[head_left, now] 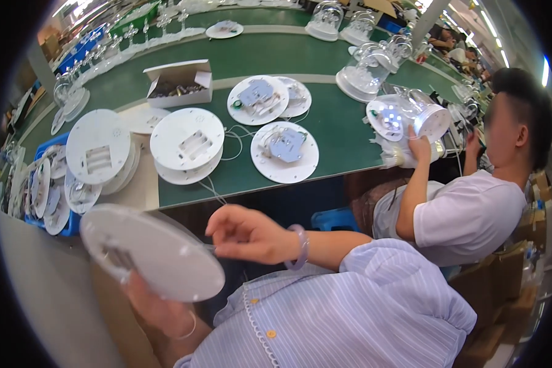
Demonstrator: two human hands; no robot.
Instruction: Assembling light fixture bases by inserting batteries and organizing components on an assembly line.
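Observation:
My left hand (159, 306) grips a round white plastic base (165, 248) by its lower edge, tilted in front of my body. A rectangular battery recess shows on the side of the base toward the left. My right hand (248, 236) is beside the base's right edge, fingers curled with thumb and forefinger close together; what is between them, if anything, is too small to make out. On the bench beyond lie stacked white bases (187, 140) with battery compartments. To their right, a white disc (285, 153) carries a grey circuit board and thin wires.
An open white carton (179, 84) of small parts stands on the green bench (325, 141). A blue crate (73, 224) of discs is at left. At right, a co-worker (466, 208) handles a lit disc (386, 116) and a clear dome (426, 113). More glass domes (365, 70) stand behind.

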